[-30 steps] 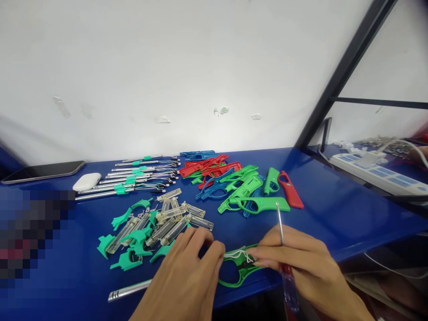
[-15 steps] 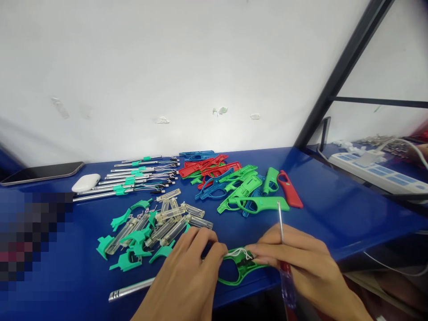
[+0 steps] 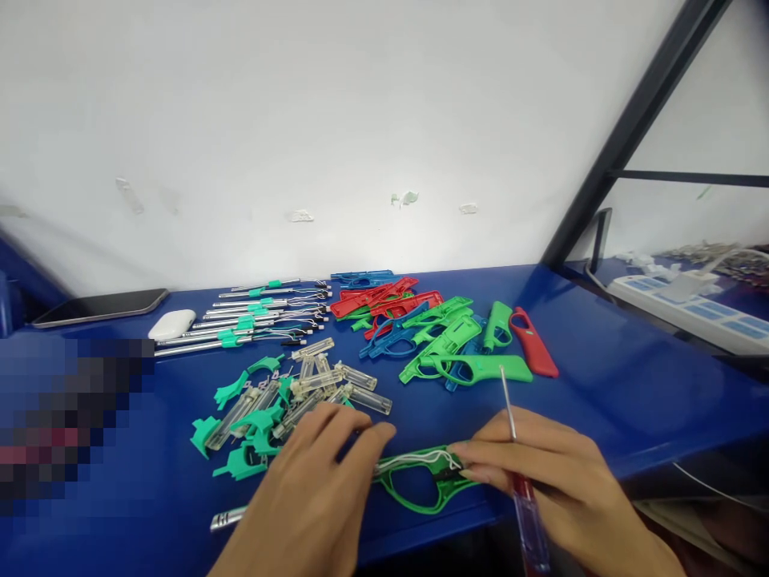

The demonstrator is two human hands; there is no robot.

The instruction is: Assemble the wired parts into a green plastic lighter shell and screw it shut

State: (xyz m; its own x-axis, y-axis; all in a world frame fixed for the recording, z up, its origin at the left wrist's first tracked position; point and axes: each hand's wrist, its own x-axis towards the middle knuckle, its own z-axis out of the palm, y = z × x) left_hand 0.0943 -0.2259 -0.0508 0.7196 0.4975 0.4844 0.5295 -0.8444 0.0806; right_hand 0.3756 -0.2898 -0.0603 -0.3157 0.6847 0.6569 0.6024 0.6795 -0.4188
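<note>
In the head view, a green lighter-handle half (image 3: 420,506) with an open trigger loop lies at the table's front edge. White wires (image 3: 414,459) run along it to a black part. My right hand (image 3: 546,481) has a screwdriver (image 3: 525,501) between its fingers, shaft pointing up, clear handle down. That hand's thumb and fingertip touch the wires and black part. My left hand (image 3: 312,481) lies over a silver metal tube (image 3: 227,519), whose slotted end emerges at the left. Its thumb is raised and apart from the handle half; some fingertips are hidden.
Clear fuel tanks (image 3: 357,377) and teal clips (image 3: 261,433) lie beyond my left hand. Several wired tubes (image 3: 240,322) lie behind, near a white earbud case (image 3: 172,324) and a phone (image 3: 102,308). Coloured handle halves (image 3: 444,344) lie centrally; a power strip (image 3: 690,304) stands right.
My left hand has slid left along the tube and its thumb has lifted off the handle half, uncovering more wire. My right hand keeps the screwdriver. The whole view has shifted slightly.
</note>
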